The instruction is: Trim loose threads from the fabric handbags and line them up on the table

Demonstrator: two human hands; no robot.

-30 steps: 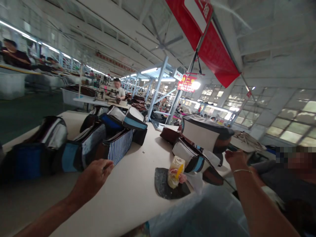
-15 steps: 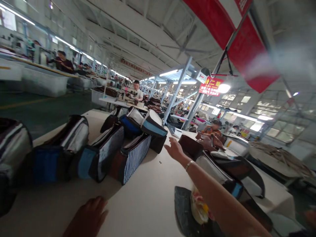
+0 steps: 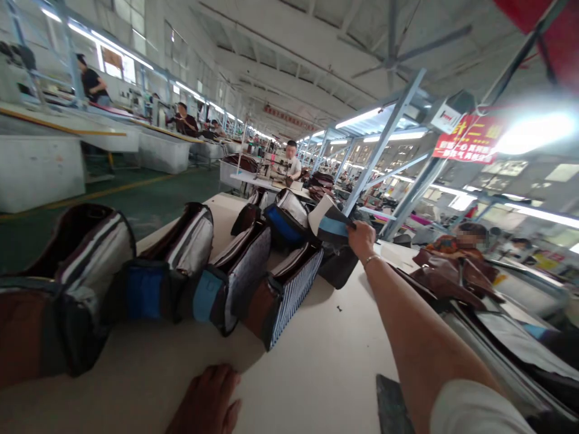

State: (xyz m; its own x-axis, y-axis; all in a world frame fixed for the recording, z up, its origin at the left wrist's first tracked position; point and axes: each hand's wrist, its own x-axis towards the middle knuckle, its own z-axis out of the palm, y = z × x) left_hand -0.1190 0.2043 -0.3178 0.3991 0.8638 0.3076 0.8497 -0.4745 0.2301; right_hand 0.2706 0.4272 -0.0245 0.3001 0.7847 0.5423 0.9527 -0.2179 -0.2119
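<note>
My right hand reaches far across the table and is closed on the edge of a dark bag panel with a light-blue band and a pale inner face. The panel is tilted up above a dark, unfinished bag. Beside it stand a bag with a blue-striped lining and a bag with a light-blue front patch. Near the front edge, my left hand rests on the white tabletop. Its thumb is apart from the fingers, and it holds nothing.
More unfinished bags, one with a blue patch, line the table's left side. Brown leather pieces and other bag parts lie at right. A dark flat piece is at the front. A metal post and a seated person are beyond.
My right hand has moved onto the panel with the light-blue band, closed on its edge and tilted it up. The view has turned right. My left hand stays low by the tabletop.
</note>
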